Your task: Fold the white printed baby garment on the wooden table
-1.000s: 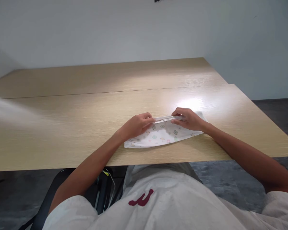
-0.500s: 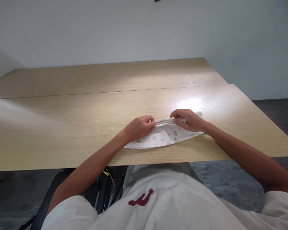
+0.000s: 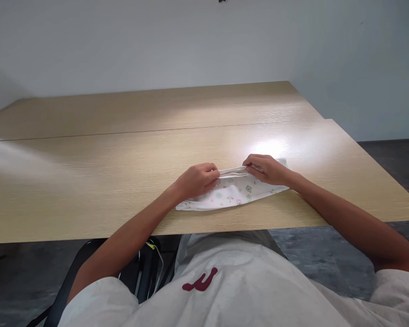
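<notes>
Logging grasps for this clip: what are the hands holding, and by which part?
Both the left hand and right hand pinch the far folded edge of the small white printed cloth garment, which lies on the light wooden table.

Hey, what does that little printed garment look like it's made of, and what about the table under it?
The printed garment looks like soft white knit cotton: it lies limp, with a ribbed-looking edge pinched between the left hand and right hand. The table shows pale wood grain with a smooth satin sheen, probably laminate, since lamp glare reflects off it.

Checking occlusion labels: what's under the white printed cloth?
Only the light wooden table shows around the white printed cloth, which lies on it. Left hand and right hand pinch its far edge; anything beneath is hidden.
</notes>
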Motion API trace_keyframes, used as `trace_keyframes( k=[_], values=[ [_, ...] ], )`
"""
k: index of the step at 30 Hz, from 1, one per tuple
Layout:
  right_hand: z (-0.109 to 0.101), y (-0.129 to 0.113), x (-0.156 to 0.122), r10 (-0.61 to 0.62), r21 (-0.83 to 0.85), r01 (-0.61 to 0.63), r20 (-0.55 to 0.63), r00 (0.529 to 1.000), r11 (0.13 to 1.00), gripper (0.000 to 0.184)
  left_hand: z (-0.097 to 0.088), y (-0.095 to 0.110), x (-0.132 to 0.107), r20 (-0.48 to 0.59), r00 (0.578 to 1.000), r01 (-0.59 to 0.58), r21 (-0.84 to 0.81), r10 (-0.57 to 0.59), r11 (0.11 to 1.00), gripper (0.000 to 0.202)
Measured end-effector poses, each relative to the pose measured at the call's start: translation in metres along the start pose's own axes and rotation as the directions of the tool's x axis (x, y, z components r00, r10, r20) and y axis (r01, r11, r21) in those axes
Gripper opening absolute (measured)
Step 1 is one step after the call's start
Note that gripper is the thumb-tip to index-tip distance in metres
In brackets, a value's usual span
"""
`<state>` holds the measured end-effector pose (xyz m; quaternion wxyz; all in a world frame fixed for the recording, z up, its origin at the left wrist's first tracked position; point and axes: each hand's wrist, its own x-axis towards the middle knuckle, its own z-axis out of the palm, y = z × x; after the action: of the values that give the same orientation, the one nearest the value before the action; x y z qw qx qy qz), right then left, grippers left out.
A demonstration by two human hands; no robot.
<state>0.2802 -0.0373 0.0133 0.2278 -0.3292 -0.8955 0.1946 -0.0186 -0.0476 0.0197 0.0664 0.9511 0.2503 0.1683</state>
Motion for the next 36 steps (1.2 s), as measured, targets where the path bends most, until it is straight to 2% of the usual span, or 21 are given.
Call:
trace_keyframes(
  k=[5,10,16,21,24,27,30,33,36],
  values=[
    [-0.001,0.011,0.0,0.053,0.008,-0.053,-0.025,0.998,0.999,0.025,-0.001,0.0,0.001,-0.035,0.999,0.03,-0.056,-0.032,0.998,0.02],
    [-0.004,0.016,0.001,0.072,0.001,-0.072,-0.048,0.996,0.997,0.024,0.002,-0.004,0.001,-0.056,0.99,0.124,-0.126,-0.132,0.984,0.019],
    [-0.005,0.016,0.002,0.092,-0.024,-0.093,-0.043,0.995,0.995,0.029,0.008,-0.011,0.0,0.049,0.973,0.228,-0.115,-0.224,0.967,0.026],
    [-0.016,0.026,0.002,0.244,-0.121,-0.238,0.038,0.969,0.964,0.04,0.002,-0.013,-0.002,0.167,0.945,0.288,-0.025,-0.28,0.957,0.039],
    [-0.026,0.034,0.0,0.327,-0.098,-0.316,0.125,0.937,0.944,0.042,-0.002,-0.012,-0.002,0.204,0.928,0.312,0.037,-0.313,0.949,0.046],
    [-0.03,0.038,-0.002,0.359,-0.125,-0.342,0.158,0.92,0.931,0.041,-0.004,-0.013,-0.001,0.223,0.914,0.33,0.08,-0.339,0.941,0.048],
    [-0.029,0.039,-0.002,0.362,-0.217,-0.329,0.133,0.923,0.919,0.04,-0.005,-0.018,-0.001,0.207,0.916,0.332,0.091,-0.344,0.939,0.047],
    [-0.028,0.042,-0.001,0.356,-0.269,-0.32,0.094,0.93,0.908,0.044,-0.007,-0.028,-0.003,0.132,0.938,0.307,0.113,-0.32,0.945,0.047],
    [-0.033,0.047,-0.003,0.415,-0.111,-0.409,0.041,0.909,0.906,0.053,-0.012,-0.035,-0.006,0.035,0.97,0.231,0.185,-0.241,0.955,0.039]
  ],
)
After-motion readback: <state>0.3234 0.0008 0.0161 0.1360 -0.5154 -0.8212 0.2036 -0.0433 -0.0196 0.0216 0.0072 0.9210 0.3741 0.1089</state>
